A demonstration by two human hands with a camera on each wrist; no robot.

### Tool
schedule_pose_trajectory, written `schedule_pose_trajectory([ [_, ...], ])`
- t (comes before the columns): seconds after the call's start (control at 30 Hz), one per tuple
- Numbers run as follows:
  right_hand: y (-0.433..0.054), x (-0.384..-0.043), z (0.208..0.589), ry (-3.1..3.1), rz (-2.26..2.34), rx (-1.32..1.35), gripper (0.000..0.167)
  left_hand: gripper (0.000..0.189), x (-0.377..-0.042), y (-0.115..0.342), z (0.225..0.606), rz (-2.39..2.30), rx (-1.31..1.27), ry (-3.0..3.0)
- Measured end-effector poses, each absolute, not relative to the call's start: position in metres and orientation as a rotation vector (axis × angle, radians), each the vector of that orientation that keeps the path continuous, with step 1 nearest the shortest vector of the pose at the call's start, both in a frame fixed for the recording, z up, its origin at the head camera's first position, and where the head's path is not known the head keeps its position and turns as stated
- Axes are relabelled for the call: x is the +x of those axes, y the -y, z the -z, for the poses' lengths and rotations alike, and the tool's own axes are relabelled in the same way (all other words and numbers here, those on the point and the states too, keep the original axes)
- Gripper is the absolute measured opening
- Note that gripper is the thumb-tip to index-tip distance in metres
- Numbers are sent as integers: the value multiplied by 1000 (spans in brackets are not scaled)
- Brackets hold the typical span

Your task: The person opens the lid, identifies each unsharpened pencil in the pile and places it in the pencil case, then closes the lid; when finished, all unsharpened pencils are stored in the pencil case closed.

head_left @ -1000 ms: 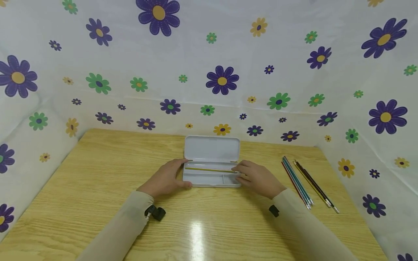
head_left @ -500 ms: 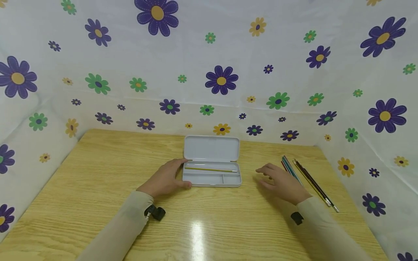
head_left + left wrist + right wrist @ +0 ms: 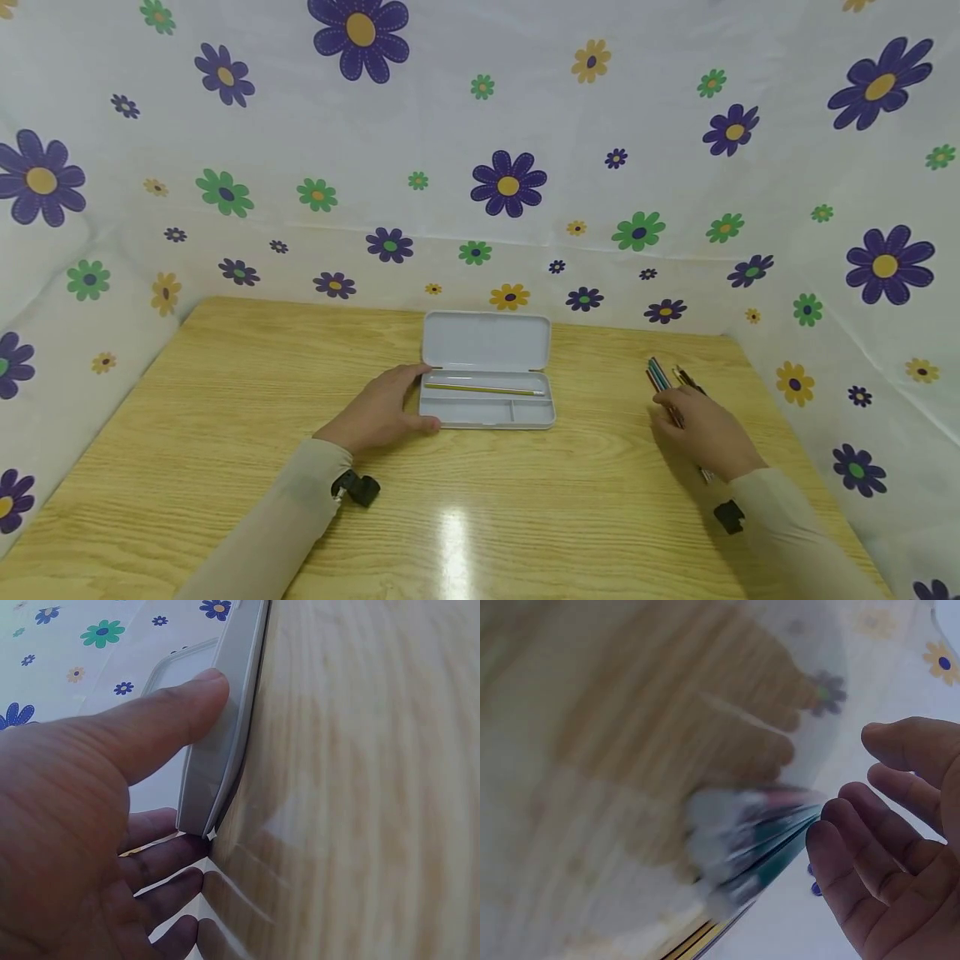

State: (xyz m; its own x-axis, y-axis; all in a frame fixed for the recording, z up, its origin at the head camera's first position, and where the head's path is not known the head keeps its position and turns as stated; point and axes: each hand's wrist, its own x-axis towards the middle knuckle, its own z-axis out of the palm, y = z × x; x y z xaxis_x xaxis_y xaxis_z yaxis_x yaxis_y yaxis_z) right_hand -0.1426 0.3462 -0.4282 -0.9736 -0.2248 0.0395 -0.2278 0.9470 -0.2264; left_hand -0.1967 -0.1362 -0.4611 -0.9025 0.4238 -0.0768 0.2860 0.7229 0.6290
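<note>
A white pencil case lies with its lid raised at the back. One yellow-and-dark striped pencil rests lengthwise in its rear compartment. My left hand holds the case's left end, thumb at the front wall and fingers round the side; the left wrist view shows the thumb against that wall. Over on the right, my right hand is over a bundle of red and teal pencils, partly covering them. In the right wrist view its fingers are loosely spread beside the blurred pencils.
Darker yellow and black pencils lie just right of the bundle, partly hidden by the right hand. The wooden table ends at a flower-printed cloth at the back and both sides.
My right hand has moved away from the case's right end, rightward to the pencils on the table. The left hand and the case have stayed where they were.
</note>
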Motion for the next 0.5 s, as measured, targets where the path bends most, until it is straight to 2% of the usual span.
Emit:
schedule_pose_trajectory([
  [0.5, -360, -141, 434, 3102, -359, 298, 17, 97, -197, 136, 460, -944, 567, -2709],
])
